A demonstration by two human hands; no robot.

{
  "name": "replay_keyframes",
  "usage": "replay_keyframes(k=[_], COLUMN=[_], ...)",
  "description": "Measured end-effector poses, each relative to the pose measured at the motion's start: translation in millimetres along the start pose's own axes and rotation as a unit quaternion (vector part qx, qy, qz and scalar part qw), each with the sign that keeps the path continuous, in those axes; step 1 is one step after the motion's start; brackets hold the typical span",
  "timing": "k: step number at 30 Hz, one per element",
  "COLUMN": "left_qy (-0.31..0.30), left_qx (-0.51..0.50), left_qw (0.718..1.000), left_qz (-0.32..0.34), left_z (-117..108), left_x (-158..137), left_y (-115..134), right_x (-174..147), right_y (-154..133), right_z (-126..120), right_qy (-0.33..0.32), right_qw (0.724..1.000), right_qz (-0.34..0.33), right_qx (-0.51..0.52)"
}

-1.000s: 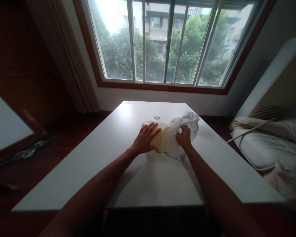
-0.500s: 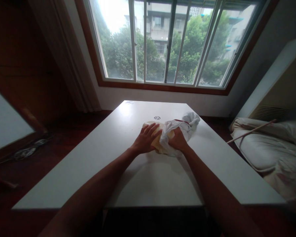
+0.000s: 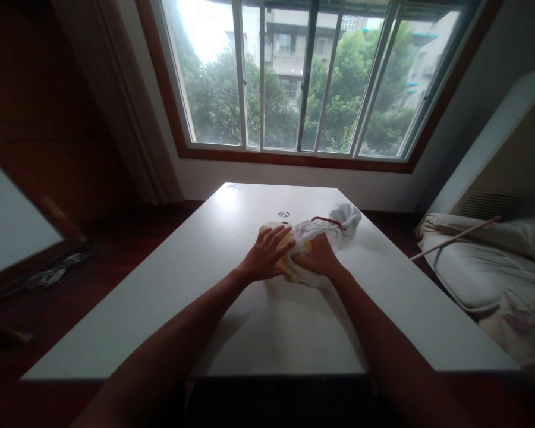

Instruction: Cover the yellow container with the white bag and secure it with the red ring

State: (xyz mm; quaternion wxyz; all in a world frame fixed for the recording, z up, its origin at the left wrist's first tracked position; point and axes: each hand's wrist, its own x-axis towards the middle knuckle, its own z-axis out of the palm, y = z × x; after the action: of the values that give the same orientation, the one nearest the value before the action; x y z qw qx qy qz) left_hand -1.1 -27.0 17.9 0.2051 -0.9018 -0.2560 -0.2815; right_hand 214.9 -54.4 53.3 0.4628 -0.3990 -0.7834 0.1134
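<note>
A pale yellow rounded object [image 3: 287, 265], its kind hard to make out, rests near the middle of the white table. My left hand [image 3: 264, 254] is wrapped over its left side, fingers bent across the top. Around its right side lies a thin white plastic bag [image 3: 304, 230], crumpled toward the far right, with a dark red band [image 3: 329, 220] along it. My right hand [image 3: 321, 258] grips the bag against the object; its fingertips are partly hidden by the plastic.
The white table [image 3: 169, 285] carries a small dark round mark [image 3: 284, 214] beyond my hands. A wide window [image 3: 294, 83] stands behind it. To the right, a pale covered bundle [image 3: 477, 255] has a thin stick [image 3: 455, 238] leaning across it.
My right hand has shifted slightly left along the object, and the plastic over its fingers has been drawn back. The red band shows more. My left hand has barely moved.
</note>
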Motion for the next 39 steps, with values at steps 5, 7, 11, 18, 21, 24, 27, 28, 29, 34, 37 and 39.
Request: replay_keyframes(k=[5, 7, 11, 18, 21, 24, 27, 28, 29, 34, 37, 39], left_qy=[0.007, 0.021, 0.042, 0.085, 0.096, 0.103, 0.124, 0.135, 0.147, 0.185, 0.169, 0.143], left_qx=[0.011, 0.003, -0.018, -0.078, -0.110, -0.136, -0.164, -0.174, -0.185, -0.288, -0.379, -0.426], left_qw=[1.000, 1.000, 0.999, 0.988, 0.983, 0.977, 0.965, 0.959, 0.951, 0.892, 0.844, 0.818], left_qz=[0.018, 0.015, -0.021, -0.106, -0.111, -0.126, -0.161, -0.178, -0.197, -0.297, -0.342, -0.358], left_z=[-2.2, -2.0, -0.5, -0.5, -0.7, -1.8, -2.2, -1.6, -0.5, 11.4, 20.0, 24.0], left_x=[-0.8, 0.0, 1.9, -5.7, -8.6, -7.6, -7.1, -7.7, -8.8, -15.3, -17.9, -20.0], left_y=[-0.4, -0.2, -2.8, -12.4, -10.1, -6.8, -7.7, -9.2, -11.2, -21.9, -27.3, -31.9], right_x=[-0.3, -0.2, -1.1, 1.3, 4.2, 4.9, 3.2, 2.5, 1.8, 0.7, 0.5, -0.2], right_y=[-6.3, -4.7, -0.5, 15.7, 29.6, 40.8, 47.1, 48.4, 49.4, 48.4, 46.5, 45.9], right_z=[-1.9, -0.7, -1.2, -11.2, -8.3, -2.9, 1.6, 2.9, 3.9, 7.2, 8.5, 7.8], right_qy=[-0.031, -0.034, 0.026, 0.207, 0.154, 0.109, 0.035, 0.010, -0.008, -0.017, -0.020, 0.006], right_qw=[0.995, 0.996, 0.998, 0.978, 0.985, 0.970, 0.939, 0.930, 0.926, 0.953, 0.960, 0.966], right_qz=[-0.040, -0.040, -0.050, -0.013, 0.034, 0.109, 0.176, 0.192, 0.202, 0.167, 0.140, 0.130], right_qx=[-0.085, -0.073, -0.037, 0.007, 0.074, 0.187, 0.293, 0.313, 0.320, 0.252, 0.242, 0.223])
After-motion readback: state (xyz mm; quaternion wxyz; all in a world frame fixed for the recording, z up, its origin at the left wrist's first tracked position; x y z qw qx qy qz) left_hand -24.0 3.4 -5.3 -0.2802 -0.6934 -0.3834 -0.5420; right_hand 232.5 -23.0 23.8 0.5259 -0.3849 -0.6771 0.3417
